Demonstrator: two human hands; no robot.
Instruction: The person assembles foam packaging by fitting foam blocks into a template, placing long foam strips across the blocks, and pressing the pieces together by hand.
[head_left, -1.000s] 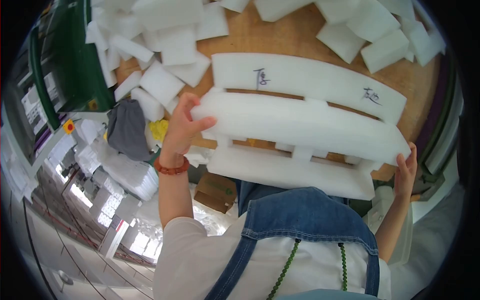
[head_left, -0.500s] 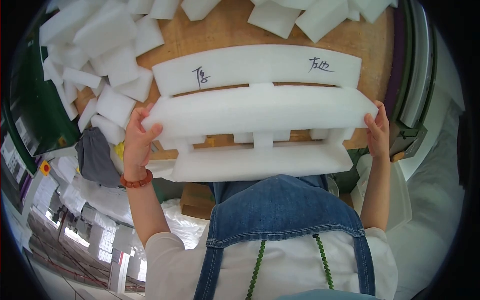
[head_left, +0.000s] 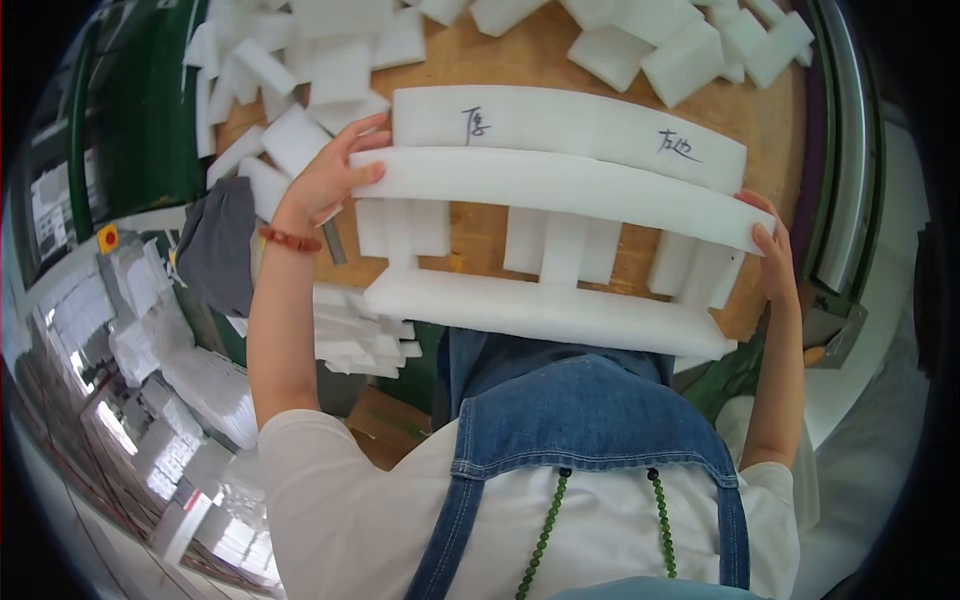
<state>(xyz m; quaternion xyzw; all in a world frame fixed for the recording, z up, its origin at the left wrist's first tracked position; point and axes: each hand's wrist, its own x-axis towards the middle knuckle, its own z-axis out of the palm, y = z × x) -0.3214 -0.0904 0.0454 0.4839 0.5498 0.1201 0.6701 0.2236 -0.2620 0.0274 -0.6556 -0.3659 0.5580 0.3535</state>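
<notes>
A long white foam frame spans the space between my two hands, with bars joined by short crosspieces. My left hand grips the left end of its upper bar, thumb in front and fingers behind. At the right end of that bar, my right hand has a similar hold. A lower foam bar runs near my apron. Just behind the upper bar shows a foam strip with dark handwritten marks; whether it is joined to the frame I cannot tell.
Many loose white foam blocks are heaped at the back of the wooden table, with more foam blocks at the back right. A grey cloth hangs at left. Below it are stacked foam strips and a cardboard box.
The foam frame has tilted, its left end rising and its right end dropping, and its upper bar now shows a narrower face. My left hand has moved up and right. Both hands keep hold.
</notes>
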